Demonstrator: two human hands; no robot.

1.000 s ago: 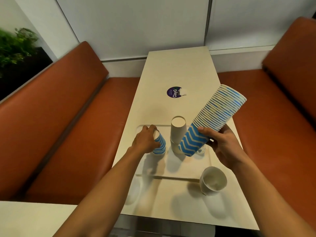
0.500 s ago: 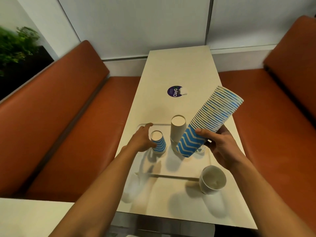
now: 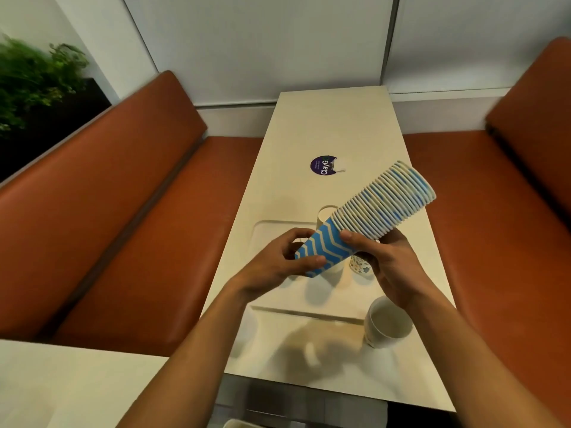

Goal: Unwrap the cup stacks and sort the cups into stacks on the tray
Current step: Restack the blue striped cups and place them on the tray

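i have the long stack of blue zigzag cups (image 3: 375,220) up in the air over the tray (image 3: 262,233), tilted so its rims point up and away to my right and its closed bottom end points down toward my left. my right hand (image 3: 386,261) is wrapped around the stack from underneath, just behind the outermost cup, and carries the weight. my left hand (image 3: 278,264) is closed on that outermost cup, thumb on the near side and fingers curled over the far side.

the step in hand, as i judge it, is peeling one blue cup off the end of the stack so it can go down on the tray. no wrapper shows on this stack, so the unwrapping part looks done for it.

on the tray behind the stack stands a plain white pile of cups (image 3: 326,214), mostly hidden, and a small patterned cup (image 3: 360,264) peeks out under my right wrist. a single white cup (image 3: 387,327) stands open side up on the table (image 3: 336,125), off the tray on its near right.

the next move calls for a steady right hand while the left pulls straight along the stack's line, perhaps with a slight twist, since nested paper cups tend to stick and two may come off together. most of the stack remains to be sorted.
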